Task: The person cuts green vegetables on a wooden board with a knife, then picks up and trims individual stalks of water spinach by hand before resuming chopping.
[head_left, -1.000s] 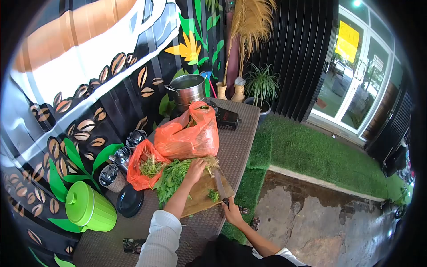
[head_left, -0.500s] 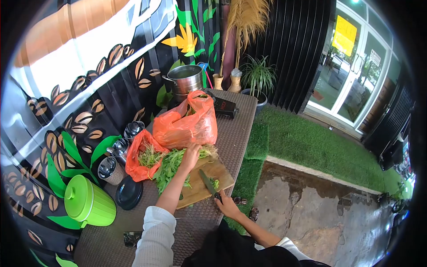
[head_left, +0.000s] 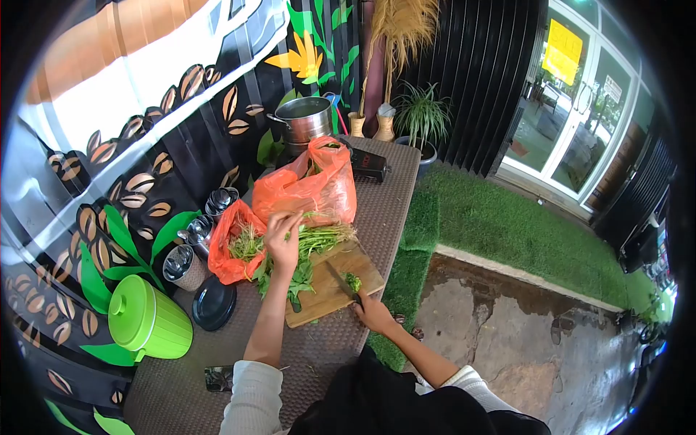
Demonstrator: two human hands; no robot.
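Note:
My right hand (head_left: 374, 313) grips the handle of a knife (head_left: 338, 278), its blade lying low over the wooden cutting board (head_left: 326, 307). A small pile of chopped greens (head_left: 353, 282) sits beside the blade. My left hand (head_left: 283, 243) is raised over the board's far left side, fingers pinched on a thin leafy green stem (head_left: 312, 214). Under and beside that hand lies a bunch of leafy greens (head_left: 322, 238), stems pointing right. An open orange plastic bag (head_left: 230, 272) with root ends and stems (head_left: 246, 244) stands left of it; a larger full orange bag (head_left: 319, 192) stands behind.
On the brown woven-patterned table (head_left: 319, 370) are a green lidded bucket (head_left: 150, 319), a black lid (head_left: 214, 303), a phone (head_left: 218, 378) and several cutlery holders (head_left: 187, 272). A steel pot (head_left: 304, 119) and a black appliance (head_left: 370, 165) stand at the far end.
My left hand has lifted off the bunch and moved left, a stem now in its fingers. The knife in my right hand has shifted slightly. The view has moved a little.

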